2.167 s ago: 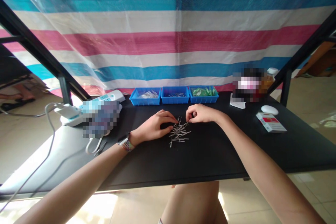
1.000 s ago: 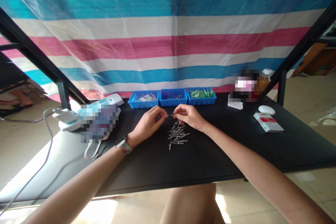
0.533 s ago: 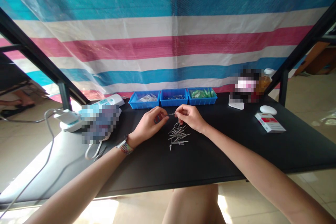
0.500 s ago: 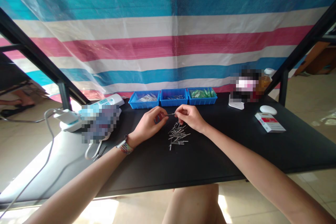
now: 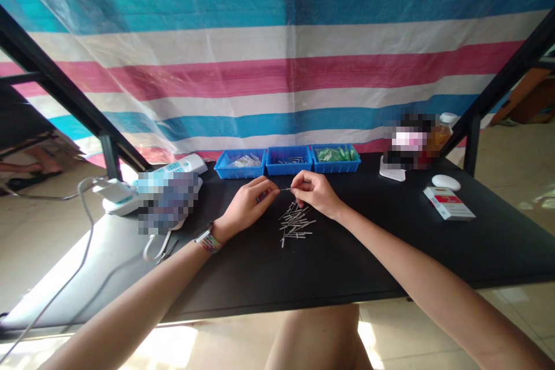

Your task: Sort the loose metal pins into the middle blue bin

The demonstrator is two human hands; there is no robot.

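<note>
Between the fingertips of my two hands runs a thin metal pin (image 5: 285, 189) that looks like a blind rivet, held level above the table. My left hand (image 5: 248, 203) pinches its left end, and my right hand (image 5: 315, 192) pinches the other end with curled fingers. Just below my right hand lies a loose pile of similar silver rivets (image 5: 296, 223), partly hidden by its fingers. Behind my hands stand three blue bins: the left bin (image 5: 240, 173) has clear plastic packets, the middle bin (image 5: 289, 170) dark metal pins, the right bin (image 5: 336, 167) green packets.
On the left are a power strip (image 5: 191, 165) with a white plug (image 5: 113, 191), a cable, and a blurred-out object (image 5: 167, 208). At right lie a white and red box (image 5: 448, 205), a white oval item (image 5: 446, 182) and a bottle (image 5: 444, 133). A striped sheet (image 5: 286, 46) hangs behind.
My left fingers have straightened and drawn closer together on the rivet. My right hand keeps its pinch. The whole view has shifted slightly; the pile looks the same.
</note>
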